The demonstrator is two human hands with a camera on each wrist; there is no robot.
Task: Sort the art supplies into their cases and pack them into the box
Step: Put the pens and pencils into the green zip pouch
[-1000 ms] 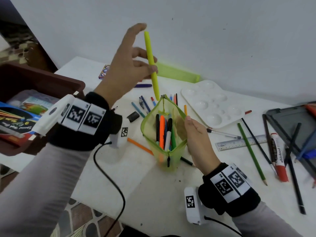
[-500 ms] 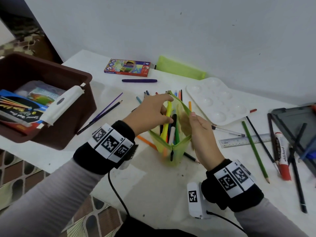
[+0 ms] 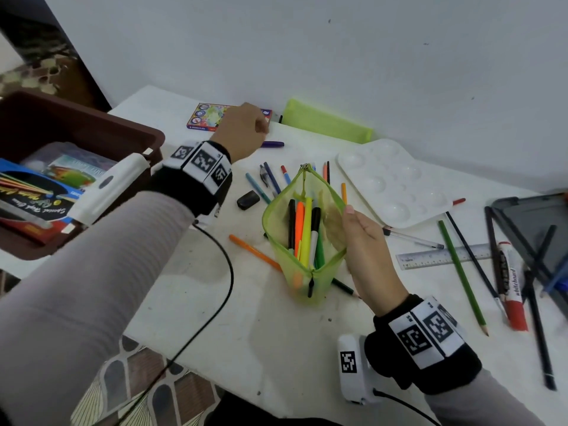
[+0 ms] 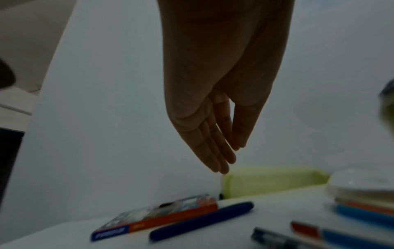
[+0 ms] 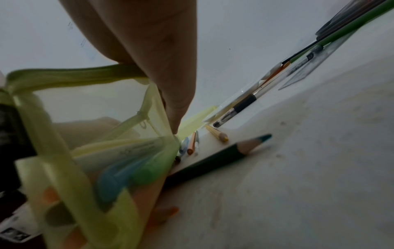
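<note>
The left hand (image 3: 242,130) reaches to the upper middle of the head view, fingers straight and together, holding nothing, as the left wrist view shows (image 4: 213,118). Just below and right of its fingertips lies the purple pen (image 3: 273,144), flat on the table (image 3: 276,348), its long axis running left to right across the frame, partly hidden by the hand. This hand is much the nearer one, so I judge the pen the next thing to be picked up, taken across its length. The right hand (image 3: 365,241) is well apart at centre, pinching the right rim of the green mesh pouch (image 3: 295,269), which stands upright and open with markers inside. Behind the pen sits the crayon box (image 3: 204,116); the brown box (image 3: 76,130) is at upper left.
</note>
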